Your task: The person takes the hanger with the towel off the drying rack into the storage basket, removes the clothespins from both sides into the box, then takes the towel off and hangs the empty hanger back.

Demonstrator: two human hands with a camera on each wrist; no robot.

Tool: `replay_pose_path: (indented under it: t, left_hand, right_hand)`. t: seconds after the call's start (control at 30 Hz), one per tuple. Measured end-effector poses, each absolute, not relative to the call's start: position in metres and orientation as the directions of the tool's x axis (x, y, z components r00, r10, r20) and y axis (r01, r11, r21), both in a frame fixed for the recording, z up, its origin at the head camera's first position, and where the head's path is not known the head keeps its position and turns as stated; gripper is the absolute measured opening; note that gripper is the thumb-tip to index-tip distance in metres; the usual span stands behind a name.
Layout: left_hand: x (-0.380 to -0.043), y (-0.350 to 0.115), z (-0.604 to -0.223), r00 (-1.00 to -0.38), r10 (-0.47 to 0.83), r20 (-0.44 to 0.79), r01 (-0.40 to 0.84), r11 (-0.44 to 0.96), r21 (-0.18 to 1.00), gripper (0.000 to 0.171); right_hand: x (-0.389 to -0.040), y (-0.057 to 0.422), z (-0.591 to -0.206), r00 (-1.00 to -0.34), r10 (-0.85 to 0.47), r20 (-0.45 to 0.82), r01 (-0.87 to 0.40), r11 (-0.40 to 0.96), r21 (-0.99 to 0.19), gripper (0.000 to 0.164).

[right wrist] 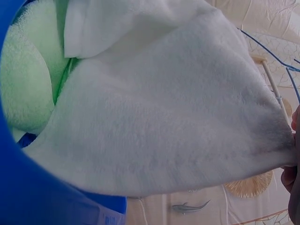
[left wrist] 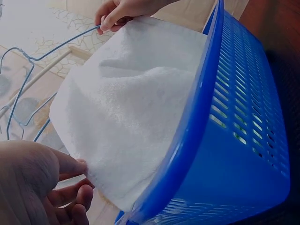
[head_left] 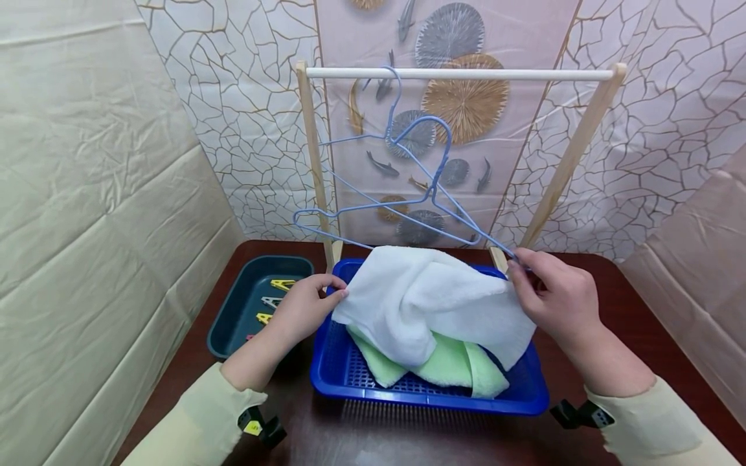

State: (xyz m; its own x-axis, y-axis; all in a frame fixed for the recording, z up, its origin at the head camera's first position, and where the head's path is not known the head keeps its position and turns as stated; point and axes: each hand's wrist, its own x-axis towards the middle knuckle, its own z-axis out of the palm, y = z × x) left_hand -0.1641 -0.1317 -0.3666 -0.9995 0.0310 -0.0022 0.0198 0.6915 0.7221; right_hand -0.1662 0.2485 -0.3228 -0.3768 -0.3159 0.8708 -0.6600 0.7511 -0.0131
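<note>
A white towel is spread over the basket, its left corner pinched between the thumb and finger of my left hand. My right hand grips the right end of a blue wire hanger, together with the towel's other edge. The hanger's hook points up and its lower bar passes behind the towel. Under the white towel, a light green towel lies in the blue perforated basket. A second blue hanger hangs from the white rail behind.
A wooden rack with a white rail stands behind the basket. Left of the basket, a dark teal tray holds several clothespins, yellow, white and pink. Fabric screens close in the dark brown table.
</note>
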Motion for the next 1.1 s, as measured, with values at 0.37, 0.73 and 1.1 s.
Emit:
replay_pose_path:
  t: [0.37, 0.73, 1.1]
  left_hand:
    - [-0.165, -0.133, -0.373, -0.998, 0.056, -0.032, 0.021, 0.744, 0.668, 0.011]
    - [-0.165, -0.133, -0.378, -0.996, 0.087, -0.022, 0.054, 0.776, 0.629, 0.011]
    - [-0.165, -0.134, -0.373, -0.999, 0.051, 0.012, 0.046, 0.756, 0.653, 0.012]
  right_hand:
    - [-0.166, 0.249, -0.323, -0.38, -0.312, 0.871, -0.666, 0.746, -0.024, 0.039]
    - [-0.167, 0.248, -0.324, -0.371, -0.306, 0.877, -0.669, 0.743, -0.024, 0.038]
    - [-0.168, 0.248, -0.323, -0.366, -0.304, 0.879, -0.669, 0.743, -0.022, 0.038]
